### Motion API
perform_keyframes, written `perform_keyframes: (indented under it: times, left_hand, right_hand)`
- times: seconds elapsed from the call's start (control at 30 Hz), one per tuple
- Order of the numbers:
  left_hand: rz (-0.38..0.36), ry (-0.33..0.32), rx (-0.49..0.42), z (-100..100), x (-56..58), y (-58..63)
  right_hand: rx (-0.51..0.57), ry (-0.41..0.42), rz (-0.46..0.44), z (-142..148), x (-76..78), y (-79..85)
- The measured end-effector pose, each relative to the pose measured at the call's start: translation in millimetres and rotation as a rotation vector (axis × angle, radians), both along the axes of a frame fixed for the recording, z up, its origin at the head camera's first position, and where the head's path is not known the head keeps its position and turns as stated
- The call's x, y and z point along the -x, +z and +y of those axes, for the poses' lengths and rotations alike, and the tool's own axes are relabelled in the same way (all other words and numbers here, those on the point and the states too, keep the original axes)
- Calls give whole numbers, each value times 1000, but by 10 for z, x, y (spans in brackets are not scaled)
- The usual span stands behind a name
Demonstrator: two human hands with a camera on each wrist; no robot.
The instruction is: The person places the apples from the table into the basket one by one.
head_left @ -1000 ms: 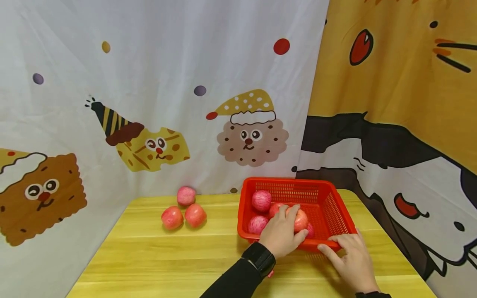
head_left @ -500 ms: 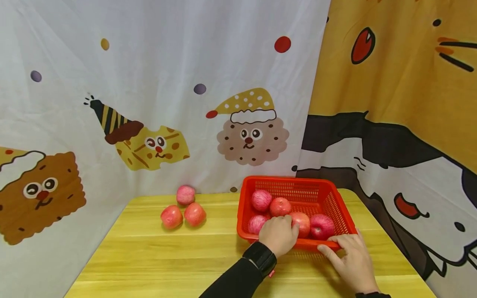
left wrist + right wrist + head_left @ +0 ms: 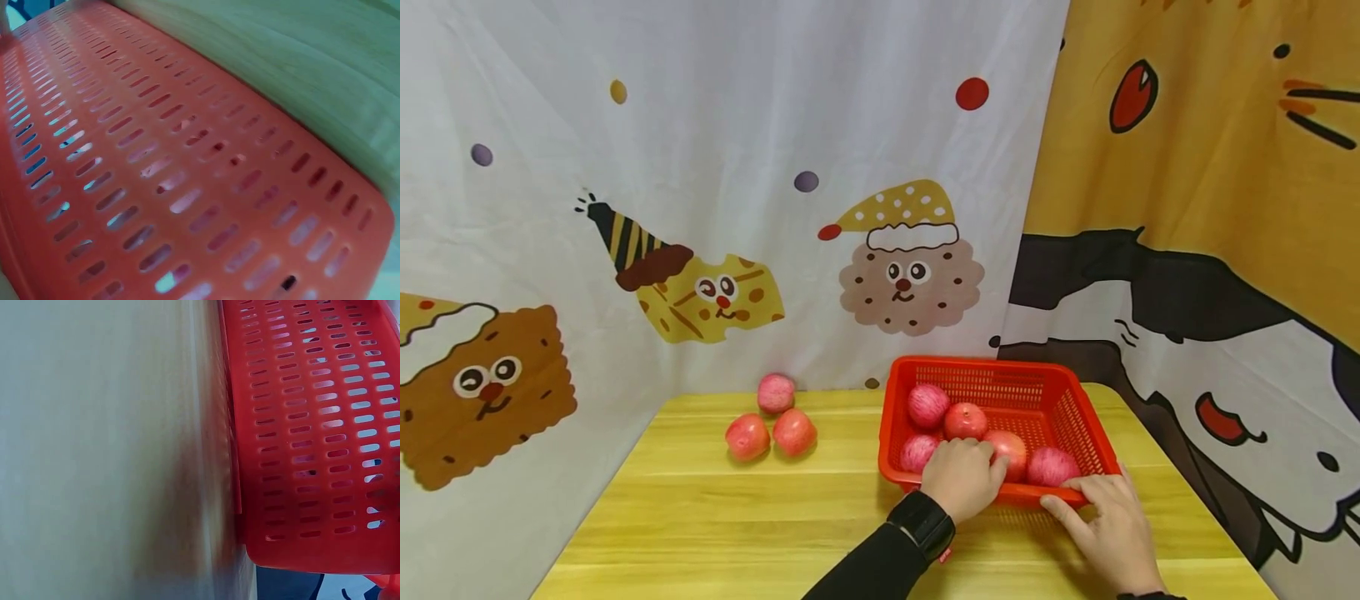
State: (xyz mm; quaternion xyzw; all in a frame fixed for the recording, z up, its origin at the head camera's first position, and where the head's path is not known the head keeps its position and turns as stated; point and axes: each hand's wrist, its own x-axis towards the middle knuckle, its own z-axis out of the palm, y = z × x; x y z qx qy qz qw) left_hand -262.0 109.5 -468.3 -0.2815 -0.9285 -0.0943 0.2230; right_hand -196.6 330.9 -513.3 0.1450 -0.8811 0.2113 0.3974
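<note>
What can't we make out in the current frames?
Head, left hand: fingertips hidden by its own knuckles; grip unclear.
Head, right hand: forearm cut off by bottom edge.
Left wrist, apples: count and outlines hidden by slotted wall of basket.
Right wrist, table: grain too blurred to read.

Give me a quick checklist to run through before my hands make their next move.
1. Red perforated plastic basket upright on yellow wood-grain table: ok.
2. Right hand holding the basket's front rim: ok.
3. Left hand free of fruit: cannot tell; its underside is hidden.
4. All round pinkish-red apples in the basket: not ok; three sit left of it.
5. Space toward the basket's back right: ok.
</note>
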Motion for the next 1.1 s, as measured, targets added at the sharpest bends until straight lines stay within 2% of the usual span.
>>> perform_keyframes:
  times: [0.2, 0.37, 0.67, 0.9, 1.0, 1.1]
  left_hand:
    - [45, -41, 26, -105, 9, -49]
    - [43, -23, 21, -347, 60, -65]
    - [-2, 54, -143, -1171, 294, -169]
    - [14, 212, -54, -1929, 475, -243]
    - [-35, 254, -42, -2199, 500, -334]
    - [-90, 272, -23, -2373, 493, -420]
  right_hand:
    - [2, -16, -24, -1, 11, -20]
    - [13, -24, -59, -20, 9, -28]
    - [17, -23, -51, -58, 12, 9]
    - [20, -36, -61, -35, 24, -24]
    - [23, -37, -62, -27, 23, -34]
    - [25, -36, -61, -24, 22, -32]
